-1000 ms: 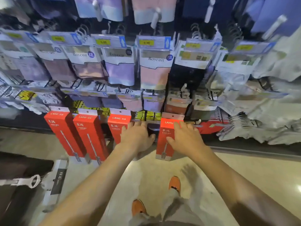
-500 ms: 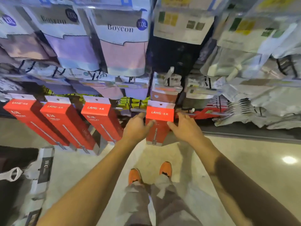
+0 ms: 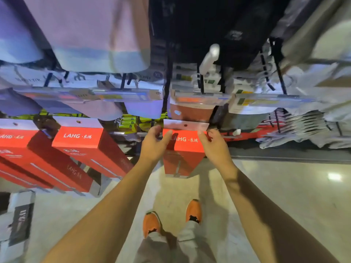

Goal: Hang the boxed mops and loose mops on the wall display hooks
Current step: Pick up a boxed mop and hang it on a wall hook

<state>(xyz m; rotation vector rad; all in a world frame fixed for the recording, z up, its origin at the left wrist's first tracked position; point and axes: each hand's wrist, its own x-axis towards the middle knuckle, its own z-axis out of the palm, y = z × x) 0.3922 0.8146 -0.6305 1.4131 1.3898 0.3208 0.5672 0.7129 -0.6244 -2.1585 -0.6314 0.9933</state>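
A red boxed mop (image 3: 183, 143) marked LAHG hangs straight down at the middle of the wall display, its white hang tab with a small hole on top. My left hand (image 3: 154, 144) grips its upper left edge and my right hand (image 3: 214, 145) grips its upper right edge. Whether the tab sits on a hook I cannot tell. Another red boxed mop (image 3: 81, 141) hangs to the left, tilted, and a third red boxed mop (image 3: 13, 141) hangs at the far left edge. No loose mops are in view.
Packaged garments (image 3: 91, 40) and price-tag rails (image 3: 95, 94) hang just above the boxes. A white-tipped hook (image 3: 209, 57) juts out above right. A grey and white carton (image 3: 18, 219) lies on the floor at left. My orange shoes (image 3: 171, 217) stand on the pale floor.
The view has come closer to the display and tipped down. Both hands slid up from the box's sides to its top corners, and the white tab now shows.
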